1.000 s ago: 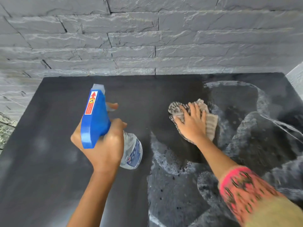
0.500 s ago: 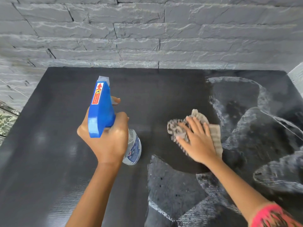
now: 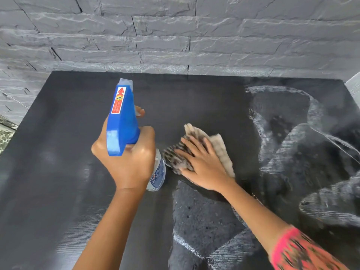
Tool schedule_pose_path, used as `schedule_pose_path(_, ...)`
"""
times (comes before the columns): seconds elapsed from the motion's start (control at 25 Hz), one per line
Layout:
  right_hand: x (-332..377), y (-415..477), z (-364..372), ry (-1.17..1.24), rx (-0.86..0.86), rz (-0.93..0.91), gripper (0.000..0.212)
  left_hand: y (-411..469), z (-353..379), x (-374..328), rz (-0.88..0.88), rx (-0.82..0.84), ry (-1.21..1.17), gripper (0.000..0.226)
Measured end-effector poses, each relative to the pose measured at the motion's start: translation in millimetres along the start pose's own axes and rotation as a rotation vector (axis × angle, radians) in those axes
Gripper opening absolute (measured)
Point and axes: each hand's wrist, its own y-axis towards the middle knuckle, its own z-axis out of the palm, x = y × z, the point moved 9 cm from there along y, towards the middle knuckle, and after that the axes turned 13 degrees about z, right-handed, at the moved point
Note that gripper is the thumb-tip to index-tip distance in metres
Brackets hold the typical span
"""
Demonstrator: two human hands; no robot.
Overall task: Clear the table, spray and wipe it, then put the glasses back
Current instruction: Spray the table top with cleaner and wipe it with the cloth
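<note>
An indoor room, likely a home: black table [image 3: 58,133] against a grey stone-clad wall [image 3: 175,36], patterned floor tile [image 3: 4,137]

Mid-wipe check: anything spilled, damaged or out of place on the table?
Nothing stands out. The whitish streaks on the right of the table look like spray residue from wiping; the right hand presses the cloth flat beside them.
</note>
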Motion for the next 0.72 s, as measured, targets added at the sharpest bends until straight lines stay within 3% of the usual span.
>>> schedule_pose_path(0.12,-63.6,-40.6,-4.4,-0.035,0.015,0.14,0.057,-2.4,2.2,-0.7,0.0,0.011,-0.041,0.018)
schedule_pose_path(0.24,-107.8,13.9,-10.6,-0.013,0.018,0.371,0.058,-4.5,1.3,0.2,-0.012,0.004,-0.039,0.017)
schedule_pose_path(0.36,-103.4,68.6,-9.4,0.039,-0.001,0.511,0.056,-3.4,2.0,-4.0,0.006,-0.01,-0.064,0.019)
schedule_pose_path(0.48,-39.0,51.9,-0.2,0.043,0.031,0.283,0.056,-2.3,0.9,-3.8,-0.003,-0.031,-0.097,0.025)
schedule_pose_path(0.6,1.5,-34.2,-3.2,0.032,0.026,0.014,0.054,-3.6,2.9,-3.9,-0.024,-0.018,-0.118,0.02)
schedule_pose_path(0.72,-45.2,-92.7,-6.1,-0.003,0.057,0.043,0.056,-5.6,1.6,-4.8,-0.028,-0.023,-0.126,0.022)
